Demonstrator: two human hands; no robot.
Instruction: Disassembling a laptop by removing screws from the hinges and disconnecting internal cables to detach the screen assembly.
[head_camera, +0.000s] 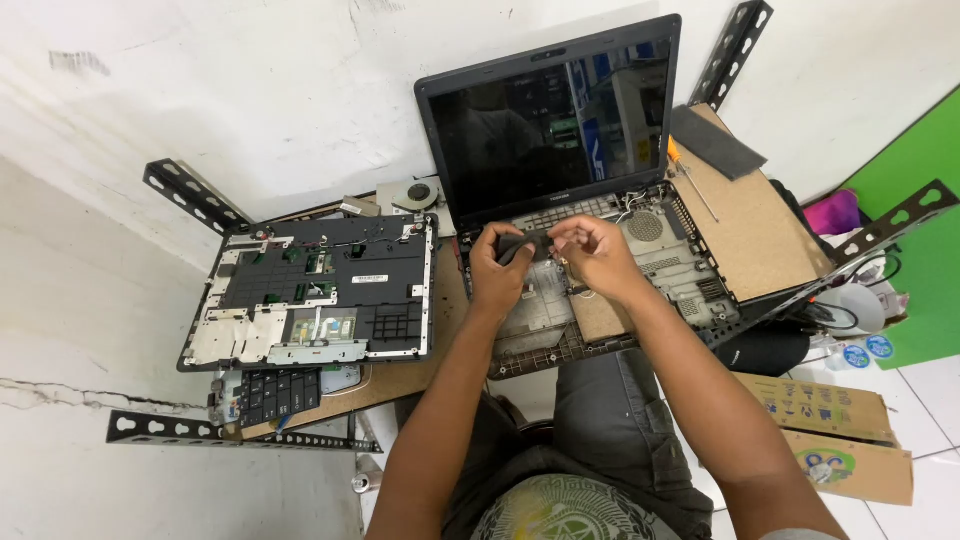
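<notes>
Head view looks straight down on a small brown bench (760, 235) set in a white-walled corner, where an opened laptop (570, 180) lies with its keyboard deck stripped off and its dark screen tilted back toward the wall. Both hands meet just below the screen hinge over the bare chassis. Left hand (497, 270) and right hand (590, 252) each pinch one end of a small dark strip (528, 245), whose long axis runs left to right, roughly parallel to the hinge line. Most of the strip is covered by fingers, so its exact shape and what it joins to cannot be made out. To the left lies a removed black laptop cover (315, 300), inner side up, with a loose keyboard (275, 392) partly tucked beneath its near edge. A small round fan (416, 193) sits behind it by the wall. A screwdriver (690, 180) rests on the bench right of the screen, beside a dark grey pad (715, 142). Cardboard boxes (835, 435) at lower right are cut off by the forearm.
</notes>
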